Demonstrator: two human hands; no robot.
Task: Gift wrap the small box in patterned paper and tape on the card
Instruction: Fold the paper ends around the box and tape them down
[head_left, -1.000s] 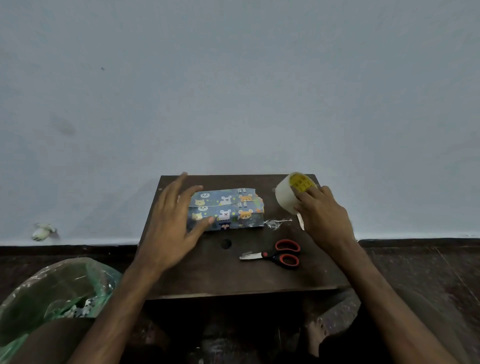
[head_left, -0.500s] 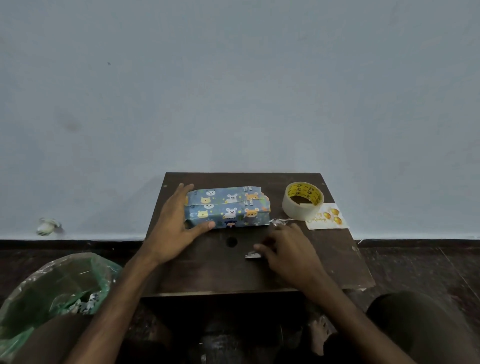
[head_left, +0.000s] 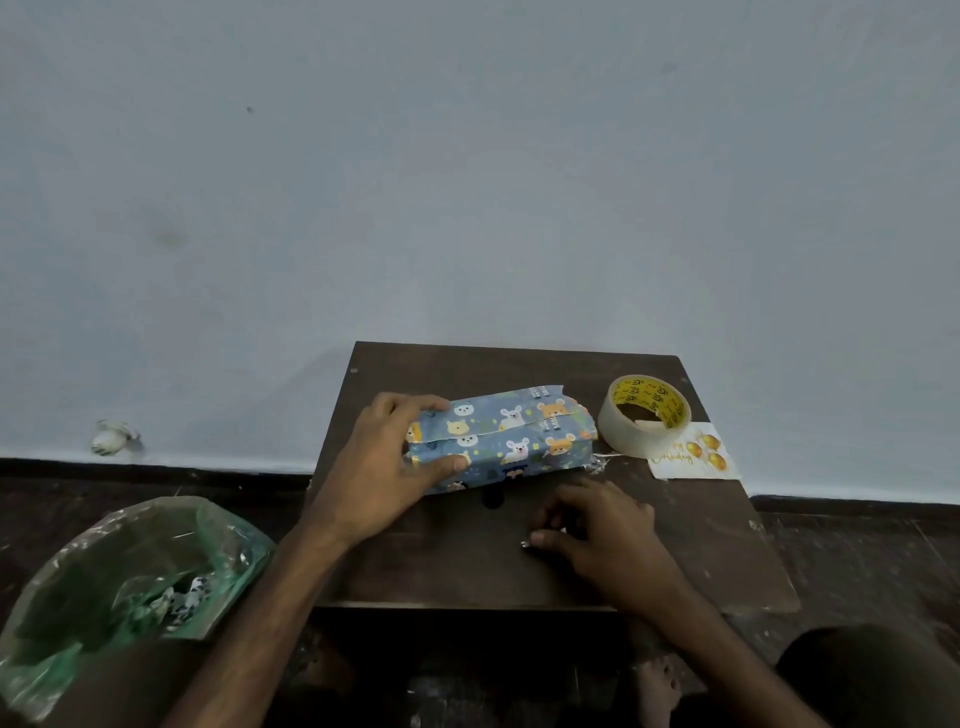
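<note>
We see green plastic bag (head_left: 130, 571) at 8 o'clock of table (head_left: 457, 571). Left hand (head_left: 384, 467) grips wrapped box (head_left: 509, 441) at its 9 o'clock end: thumb on near face, fingers curled over far edge. Box lies across table, 12 o'clock of hole (head_left: 492, 500) in tabletop, paper seam up. Right hand (head_left: 597, 530) at 5 o'clock of box, fingers curled low on tabletop. Silver tip (head_left: 524, 544) peeks by thumb; we cannot tell what hand holds. Tape roll (head_left: 644, 415) lies flat just beside box at 3 o'clock, near rim overlapping card (head_left: 693, 457) at its 5 o'clock.

The left hand (head_left: 379, 467) hides an end of the box (head_left: 514, 441), the right hand (head_left: 597, 530) most of the scissors (head_left: 524, 544).
</note>
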